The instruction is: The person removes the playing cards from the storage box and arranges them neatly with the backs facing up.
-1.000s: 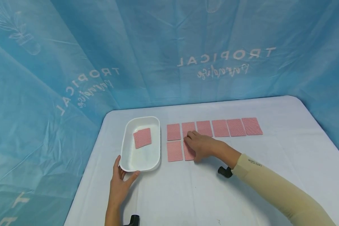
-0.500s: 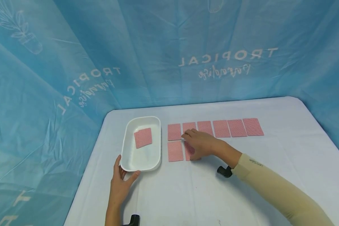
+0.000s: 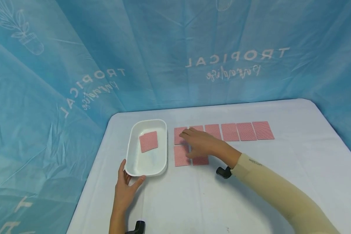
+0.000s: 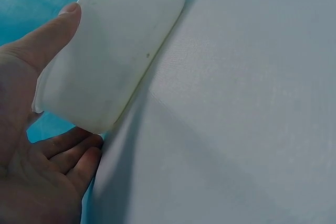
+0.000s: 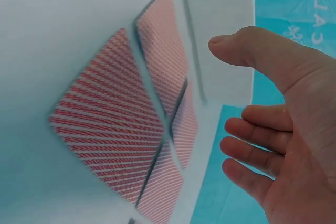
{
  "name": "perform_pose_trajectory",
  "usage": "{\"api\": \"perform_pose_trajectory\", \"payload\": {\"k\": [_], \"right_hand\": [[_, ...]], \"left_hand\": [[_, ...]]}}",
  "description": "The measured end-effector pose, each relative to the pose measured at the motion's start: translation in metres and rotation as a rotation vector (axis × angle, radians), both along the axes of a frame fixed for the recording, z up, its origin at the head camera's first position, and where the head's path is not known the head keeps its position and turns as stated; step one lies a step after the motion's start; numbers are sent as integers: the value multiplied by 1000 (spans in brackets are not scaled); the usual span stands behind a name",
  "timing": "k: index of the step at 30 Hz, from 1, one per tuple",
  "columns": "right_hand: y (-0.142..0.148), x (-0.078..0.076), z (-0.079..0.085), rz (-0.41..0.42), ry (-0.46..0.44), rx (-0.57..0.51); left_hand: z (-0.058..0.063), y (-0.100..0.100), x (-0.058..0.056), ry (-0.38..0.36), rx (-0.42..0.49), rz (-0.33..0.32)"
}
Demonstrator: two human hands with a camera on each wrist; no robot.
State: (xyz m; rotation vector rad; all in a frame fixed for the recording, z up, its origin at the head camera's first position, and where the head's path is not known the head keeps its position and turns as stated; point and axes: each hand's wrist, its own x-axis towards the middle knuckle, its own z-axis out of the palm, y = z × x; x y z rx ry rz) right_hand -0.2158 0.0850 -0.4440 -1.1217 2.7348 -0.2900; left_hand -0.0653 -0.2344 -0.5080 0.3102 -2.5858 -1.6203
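At the left of the table stands a white plastic tray [image 3: 146, 165] with a small pile of red-backed playing cards [image 3: 149, 142] inside. My left hand [image 3: 125, 188] holds its near left corner, thumb at the front rim and fingers along the left side. My right hand [image 3: 203, 141] hovers with relaxed, spread fingers over the face-down playing cards right of the tray, nothing between thumb and fingers. Two cards form the lower row, a left card [image 3: 181, 161] and a right card [image 3: 201, 161], both partly covered by the hand. Behind them runs an upper row of cards [image 3: 229, 132].
A white cloth covers the table [image 3: 175, 201]. Blue printed curtains [image 3: 163, 65] hang along its back and left edges. Black wrist mounts show at the right wrist [image 3: 224, 172] and the left wrist [image 3: 139, 226].
My right hand has come off the right lower-row card and moved left toward the left-hand cards. My left hand and the tray stay in place.
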Motion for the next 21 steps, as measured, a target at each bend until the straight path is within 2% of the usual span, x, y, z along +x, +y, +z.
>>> {"api": "perform_pose_trajectory", "payload": {"k": [7, 14, 21], "right_hand": [[-15, -4, 11, 27, 1, -13], [-30, -11, 29, 23, -52, -83], [-44, -19, 33, 32, -65, -93]], "left_hand": [[0, 0, 1, -11, 2, 16], [-1, 0, 1, -35, -1, 37], [-1, 2, 1, -25, -3, 31]]}}
